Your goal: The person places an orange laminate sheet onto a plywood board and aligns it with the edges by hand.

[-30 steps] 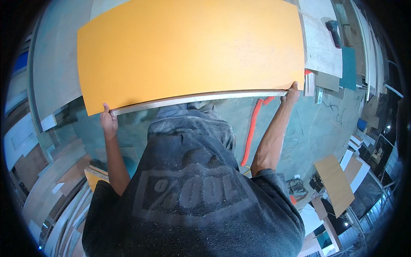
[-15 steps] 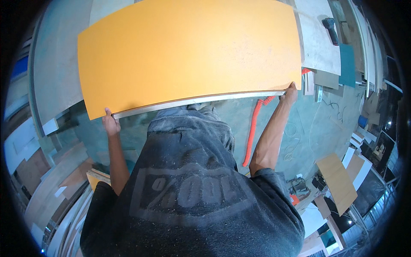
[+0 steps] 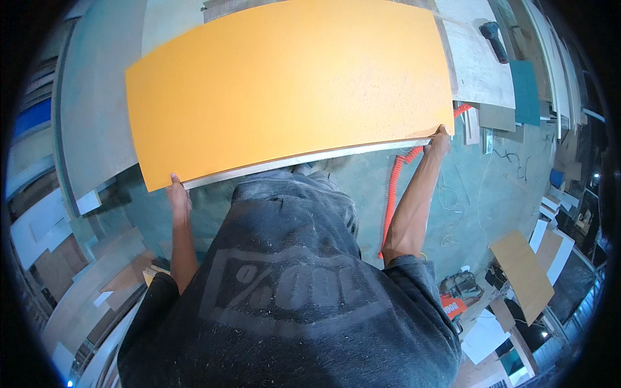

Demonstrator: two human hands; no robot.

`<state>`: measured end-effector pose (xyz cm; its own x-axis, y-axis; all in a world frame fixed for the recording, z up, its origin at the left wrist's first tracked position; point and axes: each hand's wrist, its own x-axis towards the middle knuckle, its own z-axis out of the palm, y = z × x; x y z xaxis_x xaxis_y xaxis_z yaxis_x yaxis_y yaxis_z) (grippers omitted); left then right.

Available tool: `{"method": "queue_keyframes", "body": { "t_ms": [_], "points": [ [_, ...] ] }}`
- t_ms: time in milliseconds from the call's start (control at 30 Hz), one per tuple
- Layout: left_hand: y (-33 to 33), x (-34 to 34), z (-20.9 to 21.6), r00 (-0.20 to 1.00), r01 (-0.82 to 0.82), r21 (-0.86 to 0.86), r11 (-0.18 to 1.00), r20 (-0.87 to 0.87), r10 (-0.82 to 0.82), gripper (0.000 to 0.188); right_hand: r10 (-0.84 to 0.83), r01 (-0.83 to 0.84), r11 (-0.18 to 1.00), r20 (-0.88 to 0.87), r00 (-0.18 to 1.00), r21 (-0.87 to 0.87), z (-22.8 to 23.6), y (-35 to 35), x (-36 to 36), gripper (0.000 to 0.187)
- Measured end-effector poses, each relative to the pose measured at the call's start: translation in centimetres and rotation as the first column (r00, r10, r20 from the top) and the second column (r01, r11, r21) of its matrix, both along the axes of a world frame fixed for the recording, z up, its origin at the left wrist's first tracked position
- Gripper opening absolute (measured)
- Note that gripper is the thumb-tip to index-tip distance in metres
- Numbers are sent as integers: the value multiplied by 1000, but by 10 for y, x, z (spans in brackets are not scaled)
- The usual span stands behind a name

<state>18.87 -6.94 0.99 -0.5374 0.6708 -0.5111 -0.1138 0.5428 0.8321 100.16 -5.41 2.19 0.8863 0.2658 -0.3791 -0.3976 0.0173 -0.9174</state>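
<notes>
A wide orange-yellow panel point(image 3: 291, 90) lies in front of me, with a pale wooden strip point(image 3: 284, 160) along the underside of its near edge. My left hand point(image 3: 178, 194) grips the near edge close to the left corner, thumb on top and the other fingers hidden beneath. At the right corner my right hand point(image 3: 439, 142) holds the same edge, its thumb on the upper face and its fingers curled below. Fine specks dot the right part of the panel's surface.
A dark power tool point(image 3: 493, 42) lies on the pale board point(image 3: 475, 77) at the far right. An orange coiled hose point(image 3: 392, 200) hangs beside my right forearm. Large grey sheet point(image 3: 97, 97) stands at left. Board offcuts point(image 3: 524, 275) and a red-and-grey machine point(image 3: 458, 294) lie at lower right.
The panel's left end has shifted slightly toward me and to the right, along with my left hand. My right hand stays at its corner, and the whole view has turned a little.
</notes>
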Motion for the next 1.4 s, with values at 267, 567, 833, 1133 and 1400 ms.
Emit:
{"method": "queue_keyframes", "body": {
  "t_ms": [267,567,833,1133,1400],
  "points": [
    [32,14,19,987,29,-401,915,-133,-90,58,163,232,716,482,861,-658,16,-8,2,46],
    [251,240,87,277,797,-66,600,-843,-461,78,783,-650,290,565,-260,-702,129,-9,-372,33],
    [268,335,122,-186,775,-581,249,-586,-789,107,757,-468,334,529,-383,-818,95,5,-400,21],
    [338,336,130,-85,749,-590,301,-536,-840,99,730,-502,384,588,-350,-775,91,89,-406,19],
    [433,344,130,-92,746,-597,296,-533,-841,97,699,-507,463,651,-295,-727,89,186,-402,21]
  ]
}}
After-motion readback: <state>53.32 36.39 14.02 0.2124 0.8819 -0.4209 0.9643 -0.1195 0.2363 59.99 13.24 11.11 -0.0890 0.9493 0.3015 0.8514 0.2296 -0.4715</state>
